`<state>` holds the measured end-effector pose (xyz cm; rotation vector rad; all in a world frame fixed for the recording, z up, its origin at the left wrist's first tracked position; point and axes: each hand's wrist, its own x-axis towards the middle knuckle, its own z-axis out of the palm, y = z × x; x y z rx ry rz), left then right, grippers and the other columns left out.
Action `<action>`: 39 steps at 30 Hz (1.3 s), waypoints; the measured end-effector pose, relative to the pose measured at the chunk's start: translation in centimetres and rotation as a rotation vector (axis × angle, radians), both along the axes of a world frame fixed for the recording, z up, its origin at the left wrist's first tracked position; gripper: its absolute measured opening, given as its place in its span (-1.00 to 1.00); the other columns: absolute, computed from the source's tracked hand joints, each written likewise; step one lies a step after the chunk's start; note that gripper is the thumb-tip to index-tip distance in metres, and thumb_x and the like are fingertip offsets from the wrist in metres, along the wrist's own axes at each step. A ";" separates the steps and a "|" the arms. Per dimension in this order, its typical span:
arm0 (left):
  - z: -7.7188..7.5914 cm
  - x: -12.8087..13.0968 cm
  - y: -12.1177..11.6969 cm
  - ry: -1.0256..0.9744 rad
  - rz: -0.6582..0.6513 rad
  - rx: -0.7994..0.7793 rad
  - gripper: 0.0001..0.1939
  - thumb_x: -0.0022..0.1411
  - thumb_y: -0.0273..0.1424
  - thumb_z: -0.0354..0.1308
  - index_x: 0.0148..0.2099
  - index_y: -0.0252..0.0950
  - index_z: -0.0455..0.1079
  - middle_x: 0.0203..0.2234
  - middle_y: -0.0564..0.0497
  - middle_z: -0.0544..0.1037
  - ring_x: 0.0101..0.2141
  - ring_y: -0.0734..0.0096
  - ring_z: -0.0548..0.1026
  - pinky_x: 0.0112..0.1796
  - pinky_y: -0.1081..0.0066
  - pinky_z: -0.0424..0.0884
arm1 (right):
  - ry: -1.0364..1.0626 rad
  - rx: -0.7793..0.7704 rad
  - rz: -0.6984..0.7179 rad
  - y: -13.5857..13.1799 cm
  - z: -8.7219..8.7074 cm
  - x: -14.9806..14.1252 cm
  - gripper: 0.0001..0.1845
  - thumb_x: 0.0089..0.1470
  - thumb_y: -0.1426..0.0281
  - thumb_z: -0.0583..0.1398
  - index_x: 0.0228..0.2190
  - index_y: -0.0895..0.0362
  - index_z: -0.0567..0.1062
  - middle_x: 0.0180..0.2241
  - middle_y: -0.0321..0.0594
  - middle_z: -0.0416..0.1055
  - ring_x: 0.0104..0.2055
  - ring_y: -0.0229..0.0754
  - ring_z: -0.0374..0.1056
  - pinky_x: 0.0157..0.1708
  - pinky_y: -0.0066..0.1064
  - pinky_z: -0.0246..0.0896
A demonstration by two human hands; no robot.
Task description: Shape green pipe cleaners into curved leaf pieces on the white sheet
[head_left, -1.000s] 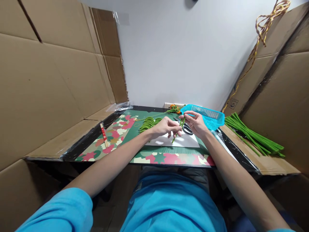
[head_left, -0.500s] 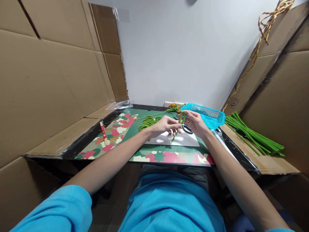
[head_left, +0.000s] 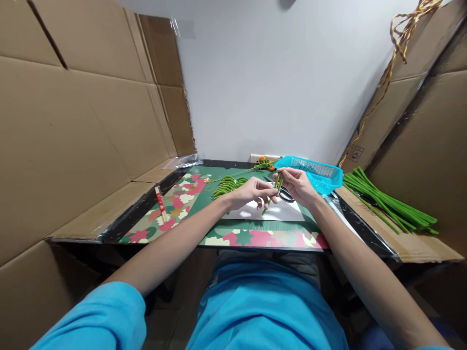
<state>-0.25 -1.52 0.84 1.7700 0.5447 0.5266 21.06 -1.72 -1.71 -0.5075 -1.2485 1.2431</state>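
A green pipe cleaner (head_left: 278, 181), bent double into a narrow loop, is held up between my two hands. My left hand (head_left: 254, 192) pinches its lower part, and a loose end slants down below the fingers. My right hand (head_left: 296, 185) closes its fingertips on the loop's top. Under the hands lies a white sheet (head_left: 288, 213). Black-handled scissors (head_left: 286, 195) rest on it just behind the hands, their blades mostly hidden. Several bent green pipe-cleaner pieces (head_left: 225, 186) lie in rows left of my left hand.
A blue mesh basket (head_left: 323, 176) stands at the back right, beside orange flowers (head_left: 268, 162) on green stems. Straight green pipe cleaners (head_left: 390, 201) are piled on cardboard at the right. Chopsticks in a red wrapper (head_left: 159, 202) lie left. Cardboard walls (head_left: 91, 107) flank the table.
The loop's top has been pinched narrower, and my right fingers now cover more of it. The whole view has shifted slightly; both hands keep their hold.
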 end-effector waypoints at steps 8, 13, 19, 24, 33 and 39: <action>-0.5 0.5 0.3 -0.039 0.019 -0.127 -0.42 0.21 0.06 0.36 -0.08 -0.42 0.63 -0.04 -0.37 0.66 -0.33 0.25 0.68 -0.45 0.45 0.53 | -0.036 0.028 0.025 0.1 -0.1 -0.1 -0.61 -0.09 0.11 0.54 -0.29 0.09 0.72 -0.33 -0.17 0.68 -0.30 -0.16 0.59 -0.16 -0.33 0.52; -0.8 0.3 0.5 -0.053 0.023 -0.137 -0.45 0.19 0.03 0.40 -0.10 -0.41 0.65 -0.09 -0.34 0.68 -0.35 0.27 0.68 -0.46 0.47 0.53 | -0.053 0.035 0.036 0.1 -0.3 -0.2 -0.62 -0.09 0.12 0.55 -0.30 0.10 0.73 -0.35 -0.17 0.67 -0.34 -0.16 0.59 -0.16 -0.32 0.53; -0.7 0.3 0.2 -0.032 0.032 -0.135 -0.47 0.12 -0.01 0.46 -0.11 -0.39 0.66 -0.11 -0.31 0.69 -0.35 0.30 0.68 -0.46 0.49 0.53 | -0.071 0.011 0.014 0.1 -0.4 -0.3 -0.60 -0.16 0.11 0.57 -0.34 0.10 0.72 -0.41 -0.18 0.66 -0.34 -0.13 0.60 -0.17 -0.27 0.53; -0.6 0.2 0.2 -0.024 0.008 -0.117 -0.51 0.13 -0.05 0.47 -0.12 -0.39 0.66 -0.12 -0.31 0.69 -0.36 0.31 0.68 -0.48 0.50 0.52 | -0.075 0.018 0.033 0.2 -0.5 -0.3 -0.62 -0.18 0.13 0.58 -0.35 0.10 0.72 -0.43 -0.20 0.65 -0.36 -0.16 0.59 -0.19 -0.31 0.52; -0.6 0.4 -0.1 -0.058 0.003 -0.080 -0.49 0.15 -0.03 0.45 -0.13 -0.42 0.65 -0.14 -0.33 0.70 -0.38 0.30 0.68 -0.48 0.49 0.52 | -0.073 0.012 0.032 0.0 -0.3 -0.2 -0.59 -0.15 0.07 0.56 -0.37 0.09 0.72 -0.43 -0.19 0.64 -0.37 -0.15 0.57 -0.22 -0.29 0.52; -0.4 0.4 -0.3 -0.055 -0.029 -0.088 -0.49 0.15 -0.05 0.46 -0.08 -0.41 0.64 -0.12 -0.32 0.70 -0.33 0.30 0.70 -0.38 0.46 0.57 | -0.070 0.028 0.045 -0.1 -0.2 -0.1 -0.61 -0.14 0.05 0.55 -0.37 0.07 0.72 -0.38 -0.20 0.65 -0.35 -0.17 0.55 -0.22 -0.32 0.49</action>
